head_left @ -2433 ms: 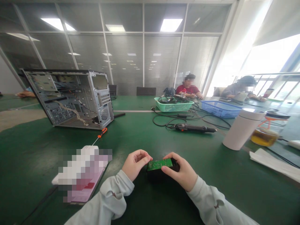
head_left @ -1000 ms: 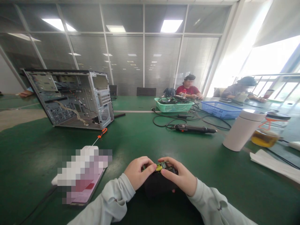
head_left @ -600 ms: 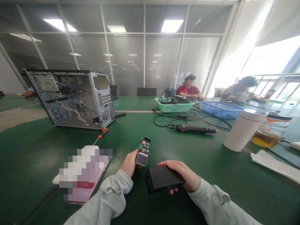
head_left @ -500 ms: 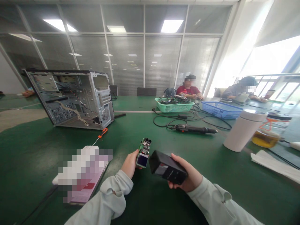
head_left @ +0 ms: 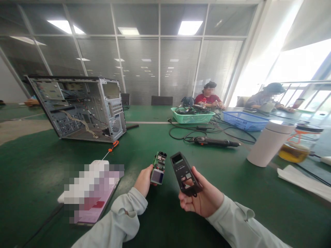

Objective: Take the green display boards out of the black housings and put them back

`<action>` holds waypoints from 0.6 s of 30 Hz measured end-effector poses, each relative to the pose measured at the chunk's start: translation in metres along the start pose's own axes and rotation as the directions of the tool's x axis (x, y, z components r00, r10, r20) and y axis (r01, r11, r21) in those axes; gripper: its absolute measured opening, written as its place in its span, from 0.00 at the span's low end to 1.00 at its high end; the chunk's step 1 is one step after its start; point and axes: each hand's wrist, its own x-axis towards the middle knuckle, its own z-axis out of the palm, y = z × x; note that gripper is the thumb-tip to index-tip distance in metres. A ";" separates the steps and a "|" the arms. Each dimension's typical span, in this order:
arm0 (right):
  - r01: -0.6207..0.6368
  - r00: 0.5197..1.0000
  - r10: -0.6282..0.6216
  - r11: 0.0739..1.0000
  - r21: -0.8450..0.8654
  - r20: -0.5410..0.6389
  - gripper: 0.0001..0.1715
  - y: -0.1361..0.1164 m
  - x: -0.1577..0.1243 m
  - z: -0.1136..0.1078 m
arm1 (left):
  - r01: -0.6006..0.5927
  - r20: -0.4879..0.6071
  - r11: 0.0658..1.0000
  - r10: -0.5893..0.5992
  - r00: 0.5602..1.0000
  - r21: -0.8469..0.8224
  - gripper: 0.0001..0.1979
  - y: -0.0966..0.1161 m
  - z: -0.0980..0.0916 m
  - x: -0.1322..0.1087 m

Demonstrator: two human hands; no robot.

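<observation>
Green circuit board (head_left: 159, 162) with a small square screen at its near end, upright in the left hand (head_left: 142, 181), pinched between thumb and curled fingers, above the near part of a green table mat (head_left: 43, 179). Just right of the board, a black plastic casing (head_left: 184, 174) with a rectangular window at its far end and several cut-outs, tilted across the upturned palm of the right hand (head_left: 204, 203), fingers curled under its near end, thumb pressed along its right edge. Pale grey sleeves (head_left: 116, 220) on both forearms. Near left, beside the left hand, a pixel-blurred pale and pink item (head_left: 90, 193), too obscured to name. Farther left, an open computer case (head_left: 85, 110), tilted, wiring exposed, with an orange-handled screwdriver (head_left: 112, 146) just in front of it. Toward the far right, a black electric screwdriver (head_left: 214, 142) amid loose cables, beyond it a green plastic basket (head_left: 191, 117) holding cables and a blue plastic basket (head_left: 244, 121). On the right, a white tumbler (head_left: 270, 148) beside a glass jar (head_left: 294, 151) of amber liquid, with white paper (head_left: 302, 182) nearer. At the far end, two seated co-workers, one in a red shirt (head_left: 208, 100), the other in grey with a dark cap (head_left: 263, 100).
</observation>
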 end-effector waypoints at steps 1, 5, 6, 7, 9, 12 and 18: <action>0.013 1.000 -0.012 1.000 -0.011 0.023 0.44 0.000 0.000 0.000 | -0.003 -0.004 1.000 0.003 1.000 0.005 0.26 0.000 0.000 0.000; 0.087 0.994 -0.079 0.991 -0.098 0.076 0.31 0.003 -0.001 -0.002 | -0.014 -0.016 1.000 0.014 1.000 0.024 0.26 -0.001 0.000 -0.001; 0.105 0.992 -0.096 0.986 -0.128 0.077 0.32 0.004 -0.001 -0.003 | -0.019 -0.015 0.999 0.019 1.000 0.028 0.25 -0.001 0.000 -0.001; 0.127 0.991 -0.117 0.979 -0.157 0.072 0.34 0.005 0.000 -0.004 | -0.023 -0.015 0.999 0.023 1.000 0.030 0.25 -0.001 0.000 -0.002; 0.182 0.983 -0.173 0.958 -0.221 0.061 0.37 0.008 0.002 -0.006 | -0.029 -0.014 0.999 0.030 0.999 0.032 0.24 0.000 0.000 -0.003; 0.363 0.930 -0.357 0.853 -0.375 0.088 0.34 0.011 0.004 -0.005 | -0.026 -0.040 0.999 0.027 0.999 0.026 0.22 0.000 0.001 -0.003; 0.349 0.675 -0.729 0.178 -0.920 0.115 0.20 0.005 -0.008 0.012 | -0.025 -0.110 1.000 0.026 0.994 0.009 0.20 -0.005 0.000 0.001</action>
